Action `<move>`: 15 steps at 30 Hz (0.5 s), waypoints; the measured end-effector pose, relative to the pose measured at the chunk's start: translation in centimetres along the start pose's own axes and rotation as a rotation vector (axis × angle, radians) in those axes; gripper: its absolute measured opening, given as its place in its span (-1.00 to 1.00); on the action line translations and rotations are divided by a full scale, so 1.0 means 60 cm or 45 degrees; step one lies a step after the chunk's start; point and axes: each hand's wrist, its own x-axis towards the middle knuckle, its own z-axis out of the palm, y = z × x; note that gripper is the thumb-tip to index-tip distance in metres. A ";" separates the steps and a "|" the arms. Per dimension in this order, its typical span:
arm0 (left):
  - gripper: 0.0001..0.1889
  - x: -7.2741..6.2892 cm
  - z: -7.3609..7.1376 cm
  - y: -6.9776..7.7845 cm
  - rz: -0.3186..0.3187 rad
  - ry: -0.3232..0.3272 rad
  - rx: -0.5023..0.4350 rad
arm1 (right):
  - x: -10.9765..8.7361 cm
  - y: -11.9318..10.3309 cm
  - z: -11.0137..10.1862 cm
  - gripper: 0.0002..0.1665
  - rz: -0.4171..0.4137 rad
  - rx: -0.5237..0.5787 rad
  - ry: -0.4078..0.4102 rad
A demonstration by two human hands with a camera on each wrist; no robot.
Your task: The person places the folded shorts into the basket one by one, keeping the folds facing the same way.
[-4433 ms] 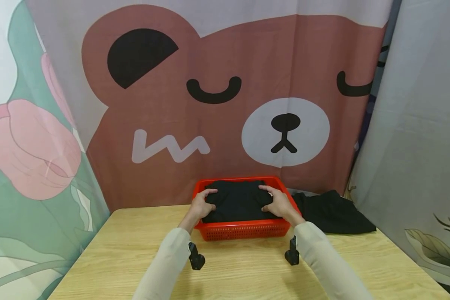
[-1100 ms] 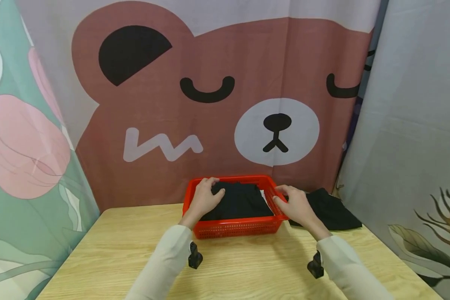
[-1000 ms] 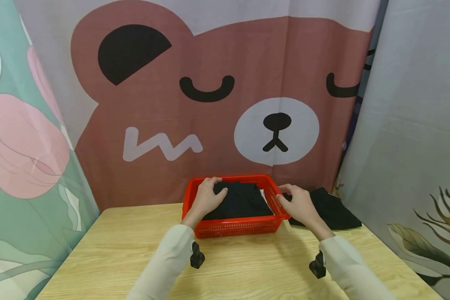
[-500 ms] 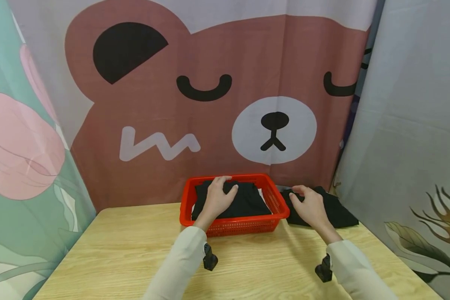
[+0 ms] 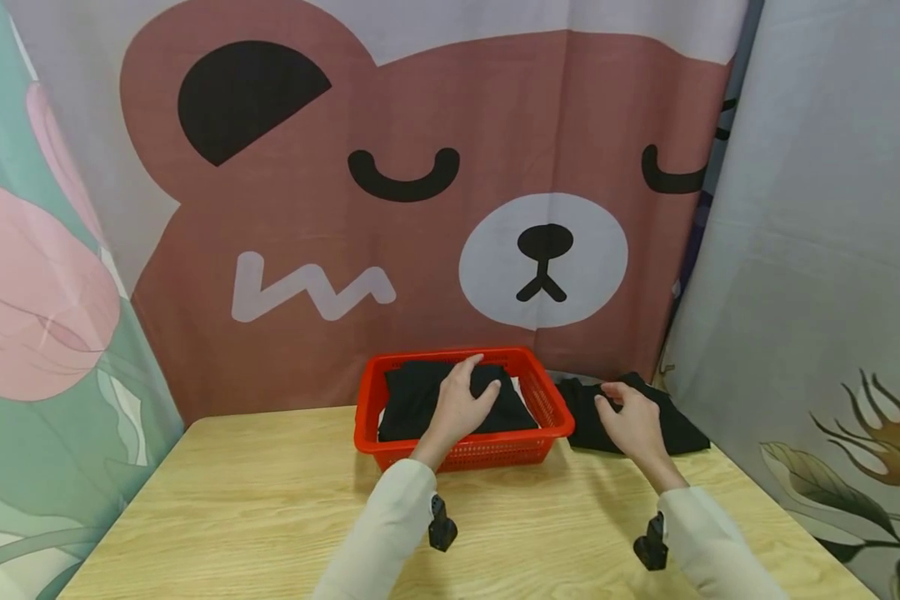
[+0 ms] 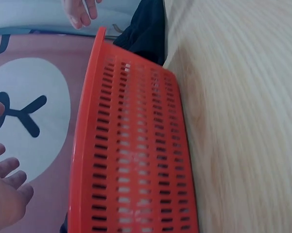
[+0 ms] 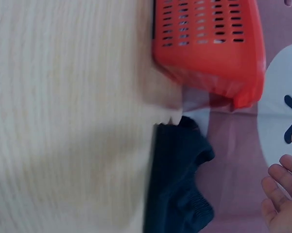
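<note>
A folded black garment (image 5: 414,402) lies in the red plastic basket (image 5: 506,455), with a bit of white showing at its side. My left hand (image 5: 456,410) hovers over the basket, fingers relaxed and thumb apart, holding nothing. In the left wrist view its fingers (image 6: 9,174) show above the basket's rim. On the right, a second piece of black cloth (image 5: 678,429) lies loosely on the table. My right hand (image 5: 636,423) is over that cloth with loosely bent fingers and nothing held. The right wrist view shows the cloth (image 7: 177,179) below this hand (image 7: 285,204).
A wooden table (image 5: 270,500) carries the basket and the cloth near its back edge. Behind it hangs a curtain (image 5: 420,275) with a bear print, and a pale curtain (image 5: 780,250) hangs along the right side.
Both hands rested on the garment in the basket at first. The right hand then left the basket for the cloth on the right; the left hand has lifted and shifted rightward over the basket.
</note>
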 end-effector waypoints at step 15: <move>-0.42 -0.012 0.063 0.010 -0.033 -0.114 -0.055 | -0.019 0.065 0.018 -0.46 0.204 0.008 -0.134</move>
